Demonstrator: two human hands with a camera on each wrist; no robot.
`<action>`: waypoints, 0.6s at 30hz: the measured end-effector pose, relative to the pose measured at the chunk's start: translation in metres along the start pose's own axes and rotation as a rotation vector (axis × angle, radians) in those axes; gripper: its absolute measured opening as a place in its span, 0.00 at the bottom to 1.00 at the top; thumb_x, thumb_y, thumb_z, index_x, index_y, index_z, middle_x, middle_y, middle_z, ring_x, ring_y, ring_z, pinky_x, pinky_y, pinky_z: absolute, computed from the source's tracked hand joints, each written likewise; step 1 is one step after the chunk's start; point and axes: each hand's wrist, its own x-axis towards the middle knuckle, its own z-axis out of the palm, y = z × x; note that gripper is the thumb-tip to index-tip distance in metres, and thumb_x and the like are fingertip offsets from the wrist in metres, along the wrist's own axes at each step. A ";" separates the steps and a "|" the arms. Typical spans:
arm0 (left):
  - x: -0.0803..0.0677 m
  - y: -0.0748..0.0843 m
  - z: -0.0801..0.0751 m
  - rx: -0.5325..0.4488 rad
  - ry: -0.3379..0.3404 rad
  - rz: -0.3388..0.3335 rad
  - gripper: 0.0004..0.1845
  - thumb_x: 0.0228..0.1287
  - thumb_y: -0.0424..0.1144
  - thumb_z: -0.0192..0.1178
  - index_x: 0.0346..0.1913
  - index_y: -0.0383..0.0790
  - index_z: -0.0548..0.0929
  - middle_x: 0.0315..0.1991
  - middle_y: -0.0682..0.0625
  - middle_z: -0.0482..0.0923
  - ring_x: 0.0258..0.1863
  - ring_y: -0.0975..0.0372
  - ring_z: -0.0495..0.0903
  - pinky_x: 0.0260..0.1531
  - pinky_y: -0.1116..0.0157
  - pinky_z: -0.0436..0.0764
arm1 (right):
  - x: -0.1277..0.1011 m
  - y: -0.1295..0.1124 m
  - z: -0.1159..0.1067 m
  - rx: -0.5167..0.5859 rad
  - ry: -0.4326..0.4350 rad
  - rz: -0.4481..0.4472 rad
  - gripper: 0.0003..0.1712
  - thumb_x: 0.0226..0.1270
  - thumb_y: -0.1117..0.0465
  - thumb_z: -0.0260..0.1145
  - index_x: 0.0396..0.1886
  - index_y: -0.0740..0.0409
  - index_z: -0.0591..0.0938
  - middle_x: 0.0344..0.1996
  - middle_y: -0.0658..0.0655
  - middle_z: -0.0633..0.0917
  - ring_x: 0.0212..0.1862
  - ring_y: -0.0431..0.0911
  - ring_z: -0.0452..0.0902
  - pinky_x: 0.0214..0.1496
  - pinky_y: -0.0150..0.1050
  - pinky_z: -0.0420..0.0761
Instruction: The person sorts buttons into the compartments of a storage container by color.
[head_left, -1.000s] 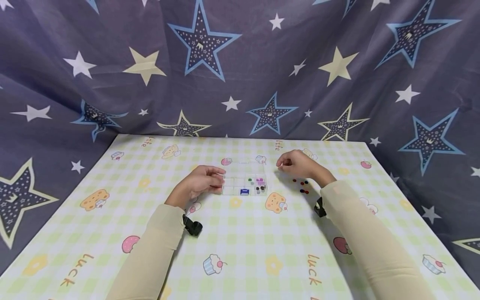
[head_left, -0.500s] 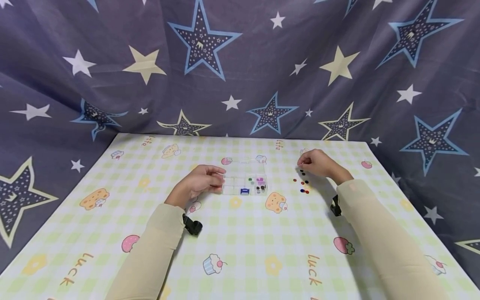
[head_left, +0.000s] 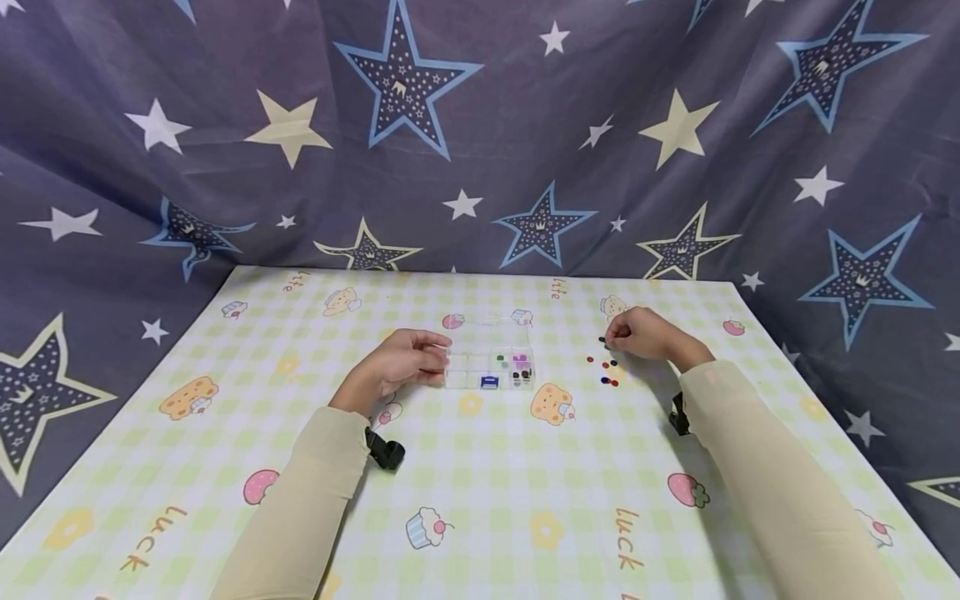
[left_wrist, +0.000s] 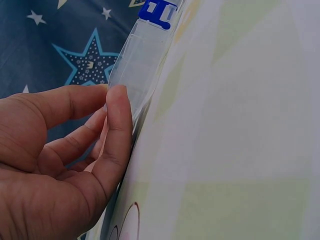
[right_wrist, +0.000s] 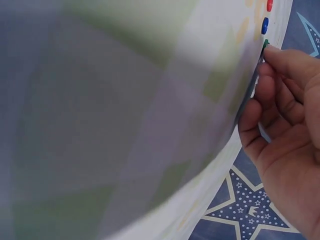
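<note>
My left hand (head_left: 408,363) holds the left end of an open clear plastic box (head_left: 467,368), thumb and fingers at its edge. A blue latch (left_wrist: 158,12) marks the box's front side in the left wrist view. Several small pieces, green, purple (head_left: 521,361) and dark, lie in its right-hand compartments. My right hand (head_left: 645,335) is low over the table at right, fingers curled and fingertips at small round button-like pieces. A green piece (right_wrist: 265,44) shows right at the thumb tip in the right wrist view; I cannot tell whether it is pinched.
Red, blue and dark round pieces (head_left: 605,381) lie scattered just in front of my right hand. The box's clear lid (head_left: 487,332) lies back behind it. A checked, printed cloth (head_left: 480,467) covers the table, and a starry curtain (head_left: 480,150) hangs behind.
My right hand has moved right, away from the box, and come down at the farther round pieces, covering part of them. The left hand and box have stayed in place.
</note>
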 end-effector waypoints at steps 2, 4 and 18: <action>0.000 0.000 0.000 0.001 -0.001 -0.002 0.25 0.72 0.23 0.59 0.69 0.30 0.73 0.44 0.44 0.77 0.35 0.58 0.83 0.40 0.63 0.89 | 0.000 0.000 0.000 -0.003 -0.019 0.000 0.05 0.73 0.69 0.65 0.36 0.63 0.87 0.31 0.54 0.87 0.32 0.44 0.76 0.38 0.38 0.77; -0.001 0.001 0.000 0.002 -0.002 -0.004 0.25 0.72 0.24 0.59 0.69 0.30 0.73 0.44 0.44 0.77 0.35 0.58 0.83 0.40 0.63 0.89 | 0.000 0.001 -0.001 -0.014 -0.045 0.005 0.06 0.75 0.69 0.63 0.37 0.62 0.86 0.31 0.53 0.86 0.32 0.44 0.74 0.38 0.39 0.76; -0.002 0.001 -0.001 0.000 -0.006 -0.006 0.25 0.71 0.23 0.59 0.70 0.30 0.73 0.44 0.44 0.77 0.35 0.58 0.83 0.39 0.64 0.89 | -0.003 -0.004 -0.001 -0.005 -0.102 0.029 0.08 0.77 0.67 0.60 0.38 0.62 0.84 0.32 0.55 0.84 0.32 0.45 0.71 0.38 0.39 0.72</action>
